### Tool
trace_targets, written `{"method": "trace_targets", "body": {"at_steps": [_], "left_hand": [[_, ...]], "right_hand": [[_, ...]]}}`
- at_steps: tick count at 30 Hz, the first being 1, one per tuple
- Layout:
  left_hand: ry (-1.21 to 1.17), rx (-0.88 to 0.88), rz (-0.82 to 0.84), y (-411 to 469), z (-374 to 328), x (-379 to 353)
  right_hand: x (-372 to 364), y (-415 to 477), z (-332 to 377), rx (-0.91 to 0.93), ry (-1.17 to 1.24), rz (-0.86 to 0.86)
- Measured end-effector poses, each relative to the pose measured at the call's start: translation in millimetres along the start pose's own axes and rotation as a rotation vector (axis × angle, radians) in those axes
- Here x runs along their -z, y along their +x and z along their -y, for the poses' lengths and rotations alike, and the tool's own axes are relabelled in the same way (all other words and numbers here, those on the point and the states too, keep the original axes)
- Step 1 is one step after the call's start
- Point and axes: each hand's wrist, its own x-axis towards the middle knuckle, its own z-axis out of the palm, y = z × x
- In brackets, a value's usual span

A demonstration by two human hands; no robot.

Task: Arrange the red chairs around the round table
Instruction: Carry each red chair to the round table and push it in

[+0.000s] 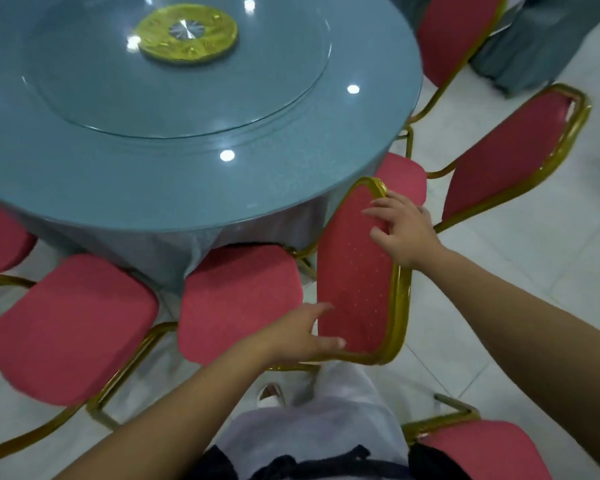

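Standing at the near right edge of the round table [153,174], worked on one red chair [357,271], placed close against the table with its seat [236,299] just at the hem of the cloth and facing left rather than at the table's middle. Gripped the far end of the backrest with the right hand [406,230], fingers curled over the pad and the gold frame. Laid the left hand [298,337] spread against the near corner, thumb along the pad; blurred there, so could not tell how firmly. Judged the step in hand as turning this chair square to the table. Judged the next move to call for swinging the back round toward the near side with both hands, keeping clear of the neighbouring seat [73,327] on the left and the other chair [510,157] just to the right, then pushing in evenly.
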Motion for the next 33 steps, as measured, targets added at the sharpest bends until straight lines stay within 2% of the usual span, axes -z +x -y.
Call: {"method": "trace_targets", "body": {"at_steps": [4,9,14,19,26,33], "left_hand": [[-0.071,-0.044,-0.022,19,-27,-30],[0.018,0.104,-0.162,60,-70,-85],[0.029,0.089,-0.344,62,-72,-119],[0.052,0.092,-0.244,30,-55,-131],[0.042,0.073,-0.112,-42,-42,-166],[0.138,0.106,0.052,-115,-32,-201]], "right_hand": [[-1,1,-1,0.003,-0.096,0.018],[-6,-3,-3,-0.028,-0.219,0.018],[-12,-14,0,-0.062,-0.156,-0.018],[-22,-52,-2,-0.049,-0.208,-0.020],[-22,-157,2,-0.128,-0.169,0.038],[-38,-288,19,-0.314,0.025,-0.103]]}}
